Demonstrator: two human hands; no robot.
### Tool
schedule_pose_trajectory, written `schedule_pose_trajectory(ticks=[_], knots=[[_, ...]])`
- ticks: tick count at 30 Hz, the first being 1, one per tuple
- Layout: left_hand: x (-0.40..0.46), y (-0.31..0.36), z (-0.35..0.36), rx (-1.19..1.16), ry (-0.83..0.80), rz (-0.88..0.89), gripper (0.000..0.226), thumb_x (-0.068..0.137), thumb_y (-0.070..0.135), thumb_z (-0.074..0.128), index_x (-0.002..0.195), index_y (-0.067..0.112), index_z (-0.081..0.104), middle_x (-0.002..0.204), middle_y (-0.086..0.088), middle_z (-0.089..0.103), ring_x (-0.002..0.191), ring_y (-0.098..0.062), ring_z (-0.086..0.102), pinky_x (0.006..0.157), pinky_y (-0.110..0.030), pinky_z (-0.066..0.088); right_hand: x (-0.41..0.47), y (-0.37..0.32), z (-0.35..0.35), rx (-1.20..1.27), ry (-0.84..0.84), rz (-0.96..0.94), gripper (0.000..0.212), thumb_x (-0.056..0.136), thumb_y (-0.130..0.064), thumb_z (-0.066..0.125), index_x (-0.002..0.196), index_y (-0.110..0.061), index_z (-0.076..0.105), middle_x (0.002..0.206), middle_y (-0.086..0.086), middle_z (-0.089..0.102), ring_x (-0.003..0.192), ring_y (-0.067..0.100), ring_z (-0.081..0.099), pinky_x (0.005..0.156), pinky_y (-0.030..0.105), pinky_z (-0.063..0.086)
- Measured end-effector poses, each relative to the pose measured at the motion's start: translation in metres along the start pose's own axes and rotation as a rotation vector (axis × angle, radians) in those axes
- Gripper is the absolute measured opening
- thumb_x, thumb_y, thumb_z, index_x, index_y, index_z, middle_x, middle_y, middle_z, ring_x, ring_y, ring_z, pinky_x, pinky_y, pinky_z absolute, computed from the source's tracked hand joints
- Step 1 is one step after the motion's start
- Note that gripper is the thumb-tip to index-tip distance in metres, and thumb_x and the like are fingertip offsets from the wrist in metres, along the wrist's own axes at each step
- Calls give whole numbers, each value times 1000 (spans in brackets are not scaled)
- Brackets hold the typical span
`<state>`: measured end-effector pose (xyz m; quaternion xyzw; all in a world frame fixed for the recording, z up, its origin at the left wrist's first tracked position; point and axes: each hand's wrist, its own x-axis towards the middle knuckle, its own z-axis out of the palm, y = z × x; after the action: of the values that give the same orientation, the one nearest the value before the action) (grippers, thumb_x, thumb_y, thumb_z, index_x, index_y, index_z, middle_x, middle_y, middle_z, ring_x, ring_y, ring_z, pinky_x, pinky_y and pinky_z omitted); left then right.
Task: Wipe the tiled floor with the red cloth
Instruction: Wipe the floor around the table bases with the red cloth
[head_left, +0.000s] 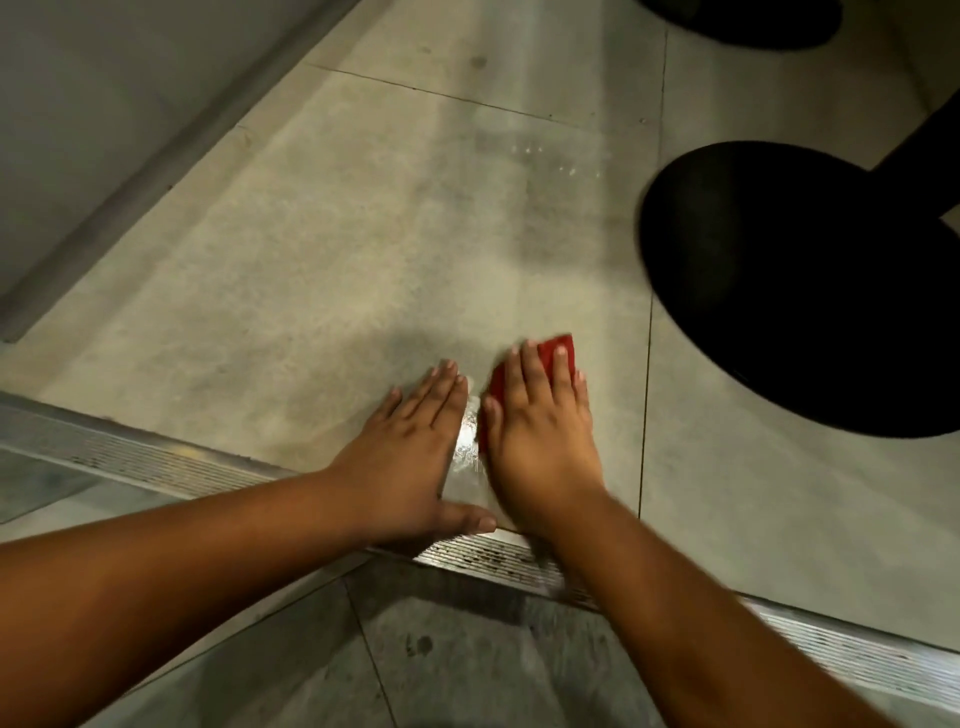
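The red cloth (563, 349) lies flat on the beige tiled floor (332, 270), mostly hidden under my right hand (540, 436), which presses down on it with fingers spread. Only its far corner and left edge show. My left hand (410, 452) rests flat on the floor just left of the cloth, fingers together, holding nothing. A wet shiny streak (465, 447) sits between the two hands.
A ribbed metal threshold strip (156, 467) crosses the floor under my wrists. A round black pedestal base (800, 291) stands on the right, with another at the top right (748, 21). A grey wall with baseboard (104, 218) runs along the left.
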<state>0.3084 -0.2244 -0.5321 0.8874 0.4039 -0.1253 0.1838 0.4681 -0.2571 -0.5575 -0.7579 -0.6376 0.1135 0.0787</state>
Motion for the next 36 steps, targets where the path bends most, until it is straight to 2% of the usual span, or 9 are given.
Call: schedule_pose_trajectory(ticks=[4,7,10,14,18,25,28,32,36], knots=[[-7,-11,-7,13,87,13,130,66,92,39,148,16,-27,154,-1,-37,143,-14,-29,119,-35,-10,62,0,-4,18,-5,119,63,105,-42,20,158,-13,5,166,8,-2,151,31,-12,122,45,-7],[-19,-37,-13,50,210,-51,118,68,95,14,149,19,-27,156,2,-34,142,-11,-33,118,-36,-14,20,-14,-1,59,-9,45,63,105,-44,16,158,-14,-1,165,6,-10,149,29,-21,121,43,-11],[-32,-62,-12,64,221,-113,111,70,93,0,148,20,-27,155,3,-35,140,-10,-35,118,-42,-15,-45,-28,4,57,-54,-72,61,104,-46,8,154,-19,-14,161,1,-24,143,24,-35,116,38,-21],[-47,-85,-6,116,195,-145,107,75,90,3,148,18,-27,154,1,-36,140,-11,-35,117,-48,-15,-5,-27,7,-8,-15,-79,61,105,-43,15,157,-16,-5,164,4,-12,148,27,-24,119,40,-16],[-49,-103,-6,110,219,-176,108,76,89,5,150,16,-22,156,-2,-32,142,-13,-32,118,-49,-13,70,-34,8,13,13,64,62,105,-39,24,158,-11,10,166,9,2,151,33,-9,122,44,-7],[-47,-115,19,63,236,-145,108,78,89,11,154,16,-9,161,-3,-18,147,-14,-22,119,-46,-7,-27,-54,19,16,-4,-140,65,102,-49,11,157,-16,4,164,4,-6,149,26,-20,118,37,-16],[-46,-115,18,64,257,-127,108,78,88,13,154,15,-8,161,-2,-17,147,-14,-21,119,-47,-7,16,-54,19,-23,8,-136,62,104,-45,15,158,-15,8,165,6,-1,151,28,-14,120,39,-13],[-46,-114,17,55,266,-131,108,78,89,14,155,16,-8,162,-1,-16,147,-13,-21,120,-48,-6,96,-59,16,-15,-17,-7,62,105,-42,21,158,-12,9,166,10,2,151,33,-8,122,45,-6],[-48,-117,18,66,288,-112,102,83,84,14,155,14,-1,163,-3,-9,149,-15,-14,119,-49,-4,39,-79,26,8,50,-84,63,104,-42,19,157,-10,10,165,12,0,150,36,-11,120,45,-8]])
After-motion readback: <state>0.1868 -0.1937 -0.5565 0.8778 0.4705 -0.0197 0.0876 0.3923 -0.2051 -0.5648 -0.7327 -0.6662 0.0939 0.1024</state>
